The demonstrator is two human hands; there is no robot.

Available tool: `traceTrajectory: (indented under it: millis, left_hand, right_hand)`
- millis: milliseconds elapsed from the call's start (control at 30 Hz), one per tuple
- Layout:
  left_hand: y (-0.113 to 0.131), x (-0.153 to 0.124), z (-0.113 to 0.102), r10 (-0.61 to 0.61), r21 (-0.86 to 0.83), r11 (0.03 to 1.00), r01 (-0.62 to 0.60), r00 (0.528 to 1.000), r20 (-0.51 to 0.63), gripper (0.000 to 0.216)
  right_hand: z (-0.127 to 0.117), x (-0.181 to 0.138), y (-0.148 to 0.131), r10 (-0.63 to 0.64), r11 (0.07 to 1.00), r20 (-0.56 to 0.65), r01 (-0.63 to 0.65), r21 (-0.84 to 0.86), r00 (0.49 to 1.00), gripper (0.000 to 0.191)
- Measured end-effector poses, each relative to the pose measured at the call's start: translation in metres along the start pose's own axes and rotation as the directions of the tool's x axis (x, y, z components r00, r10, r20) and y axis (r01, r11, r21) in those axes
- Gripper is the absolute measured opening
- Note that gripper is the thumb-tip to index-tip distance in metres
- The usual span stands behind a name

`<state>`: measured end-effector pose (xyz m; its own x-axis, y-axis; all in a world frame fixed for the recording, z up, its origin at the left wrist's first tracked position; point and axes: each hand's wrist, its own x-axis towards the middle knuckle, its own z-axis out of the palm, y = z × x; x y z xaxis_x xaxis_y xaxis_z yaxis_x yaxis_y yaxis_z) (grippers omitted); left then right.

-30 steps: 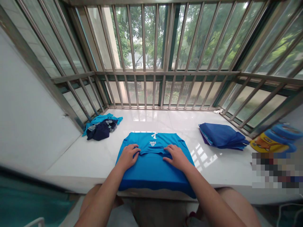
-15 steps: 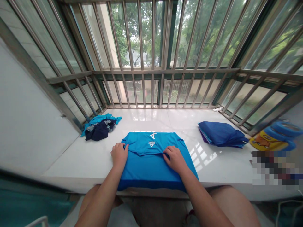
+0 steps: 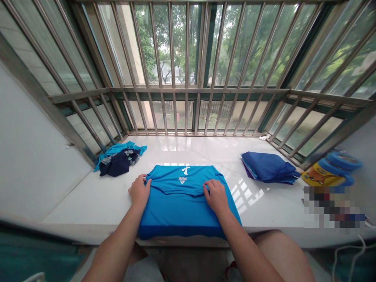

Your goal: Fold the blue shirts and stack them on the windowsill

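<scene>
A bright blue T-shirt [image 3: 185, 211] lies in front of me on the white sill, its top part folded over toward me with a white logo showing. My left hand [image 3: 140, 192] is closed on the left edge of that folded part, thumb on top. At the right end of the fold, my right hand [image 3: 216, 194] has its fingers bent and pinched on the fabric. Small creases run between the two hands. The shirt's lower edge hangs over the front of the sill.
A crumpled pile of navy and light blue clothes [image 3: 117, 164] lies at the left. To the right are a folded dark blue stack [image 3: 268, 166] and a yellow and blue jug [image 3: 320, 172]. Metal bars [image 3: 186, 111] line the window behind the sill [image 3: 85, 203].
My hands have moved a little farther apart, drawing the folded part of the T-shirt wider. The whole view has shifted slightly.
</scene>
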<state>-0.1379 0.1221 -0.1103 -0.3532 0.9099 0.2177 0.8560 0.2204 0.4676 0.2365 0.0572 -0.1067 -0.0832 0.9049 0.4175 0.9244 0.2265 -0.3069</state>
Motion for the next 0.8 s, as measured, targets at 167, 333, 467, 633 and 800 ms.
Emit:
traceTrajectory:
  millis: [167,333,467,633,800]
  left_hand:
    - [0.002,-0.010,0.003,0.188,0.058,0.981,-0.187,0.982,0.003,0.021]
    - [0.000,-0.008,0.004,0.106,-0.003,0.994,-0.106,0.994,0.007,0.020]
    - [-0.003,-0.004,0.004,0.030,-0.052,0.998,-0.029,0.999,0.029,0.020]
    - [-0.001,-0.004,0.001,0.044,-0.043,0.998,-0.042,0.997,0.059,0.019]
    - [0.003,-0.003,-0.001,0.063,0.001,0.998,-0.063,0.996,0.067,0.022]
  right_hand:
    - [0.006,0.005,0.003,0.388,0.907,-0.071,-0.394,-0.150,0.919,0.034]
    - [0.005,0.010,0.011,0.546,0.834,0.030,-0.539,-0.115,0.837,0.035]
    - [0.004,0.012,0.017,0.569,0.821,0.066,-0.562,-0.104,0.819,0.037]
    - [-0.002,0.029,0.033,0.599,0.800,0.158,-0.589,-0.110,0.785,0.032]
    - [-0.010,0.058,0.059,0.557,0.830,0.196,-0.537,-0.148,0.807,0.029]
